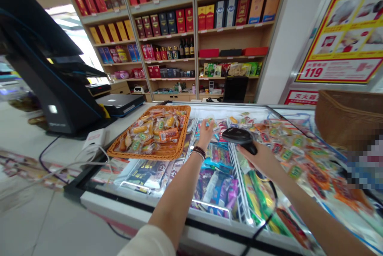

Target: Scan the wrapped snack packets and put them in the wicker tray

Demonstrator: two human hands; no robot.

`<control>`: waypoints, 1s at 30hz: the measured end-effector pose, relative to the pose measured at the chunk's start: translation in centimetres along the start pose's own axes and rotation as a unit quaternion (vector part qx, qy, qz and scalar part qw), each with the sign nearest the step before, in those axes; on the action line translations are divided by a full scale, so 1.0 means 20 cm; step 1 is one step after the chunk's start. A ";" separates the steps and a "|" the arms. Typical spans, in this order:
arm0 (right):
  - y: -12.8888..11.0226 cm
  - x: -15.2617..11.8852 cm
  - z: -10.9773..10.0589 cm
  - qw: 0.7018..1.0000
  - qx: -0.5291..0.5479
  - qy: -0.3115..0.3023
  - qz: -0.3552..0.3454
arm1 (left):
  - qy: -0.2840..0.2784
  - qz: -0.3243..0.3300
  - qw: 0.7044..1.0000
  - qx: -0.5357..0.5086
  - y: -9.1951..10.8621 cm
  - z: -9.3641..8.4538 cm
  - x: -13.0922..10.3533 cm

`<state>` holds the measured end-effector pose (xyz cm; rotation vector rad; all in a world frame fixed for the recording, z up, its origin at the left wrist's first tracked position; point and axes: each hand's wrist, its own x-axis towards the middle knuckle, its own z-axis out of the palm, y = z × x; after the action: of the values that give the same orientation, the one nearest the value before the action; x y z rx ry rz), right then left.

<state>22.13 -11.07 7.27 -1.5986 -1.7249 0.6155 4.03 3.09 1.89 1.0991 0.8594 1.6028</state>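
My right hand (257, 158) grips a black barcode scanner (237, 134) by its handle, its head pointing left, and a cable runs down from it. Just left of the scanner, my left hand (205, 131) is closed on a small clear-wrapped snack packet (212, 123); its exact contents are too small to tell. An orange wicker tray (145, 154) of packaged snacks sits left of my left hand. Many similar wrapped snacks (296, 150) lie spread on the glass top to the right. Both hands are above the glass-topped freezer (134, 204).
Wire baskets of colourful ice-cream packs (220, 190) show through the glass. A black checkout terminal (68, 84) and a flat black device (119, 104) stand on the left counter. At right is a brown basket (344, 116). Shelves of boxes (170, 22) line the back.
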 end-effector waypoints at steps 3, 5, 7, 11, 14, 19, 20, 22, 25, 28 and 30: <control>-0.07 0.07 0.02 0.982 0.181 -0.054 0.013 | -0.019 -0.002 0.999 0.030 0.08 -0.02 0.05; -0.16 0.13 0.05 0.953 0.295 -0.069 0.025 | -0.018 0.012 0.996 0.084 0.18 -0.08 0.09; -0.27 0.19 0.09 0.922 0.375 -0.083 0.050 | -0.002 0.038 0.984 0.175 0.31 -0.18 0.12; -0.47 0.30 0.23 0.893 0.431 -0.104 0.079 | 0.089 0.113 0.890 0.433 0.57 -0.48 0.08; -0.57 0.33 0.34 0.874 0.461 -0.116 0.104 | 0.133 0.119 0.801 0.571 0.70 -0.67 -0.02; -0.56 0.28 0.38 0.838 0.525 -0.120 0.089 | 0.130 0.186 0.715 0.661 0.75 -0.67 -0.17; -0.53 0.27 0.35 0.837 0.530 -0.111 0.080 | 0.103 0.210 0.718 0.656 0.74 -0.60 -0.19; -0.44 0.23 0.26 0.837 0.538 -0.078 0.068 | 0.022 0.256 0.734 0.629 0.69 -0.42 -0.22; -0.26 0.17 0.08 0.834 0.548 0.003 0.070 | -0.137 0.295 0.764 0.557 0.54 -0.07 -0.26; -0.05 0.10 -0.11 0.823 0.548 0.122 0.094 | -0.269 0.279 0.796 0.464 0.32 0.31 -0.31; 0.09 0.05 -0.20 0.813 0.539 0.186 0.119 | -0.343 0.245 0.812 0.403 0.16 0.53 -0.33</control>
<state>26.39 -10.29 8.72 -0.9695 -0.6112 1.0605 13.67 -3.91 6.69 2.4844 0.7795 1.0122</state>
